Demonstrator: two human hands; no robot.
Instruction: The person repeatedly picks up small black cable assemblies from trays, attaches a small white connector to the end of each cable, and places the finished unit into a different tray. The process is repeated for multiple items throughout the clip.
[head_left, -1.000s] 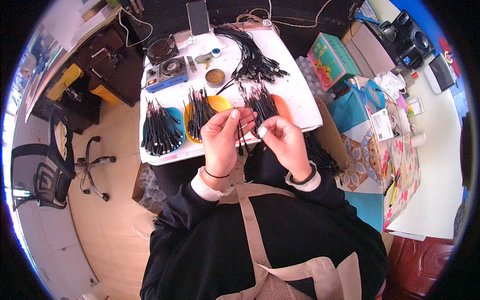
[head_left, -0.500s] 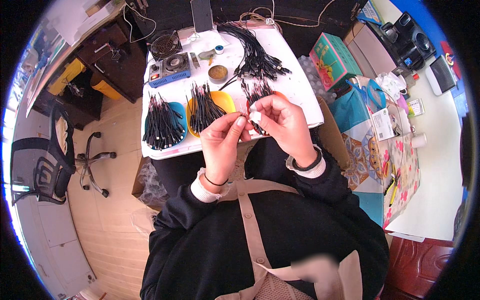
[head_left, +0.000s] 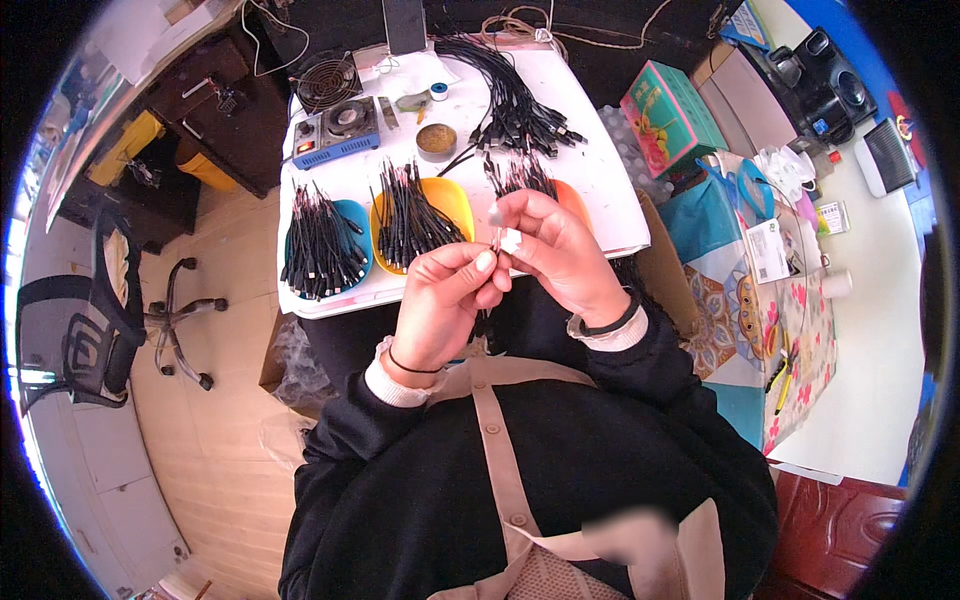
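Observation:
In front of the table edge my hands meet, fingertips almost touching. My left hand (head_left: 440, 300) pinches a thin cable (head_left: 497, 246) near its stripped end, where fine wires show. My right hand (head_left: 562, 252), with white wrapping on its thumb and a fingertip, is closed on the same wire ends; fingers partly hide them. Just beyond lie black cable bundles on three trays: a blue tray (head_left: 352, 222) at left, a yellow tray (head_left: 455, 200) in the middle, and an orange tray (head_left: 573, 198) partly behind my right hand.
Toward the back of the white table (head_left: 590, 110) sit a blue-based heating device (head_left: 338, 135), a round tin (head_left: 436, 143), a small spool (head_left: 439, 91) and a larger cable pile (head_left: 520, 125). A green carton (head_left: 675, 115) and yellow-handled pliers (head_left: 783, 380) are at right; an office chair (head_left: 90, 320) stands left.
Both hands have come slightly nearer to me, and the fingertips have shifted on the wire ends. More of the orange tray now shows behind my right hand.

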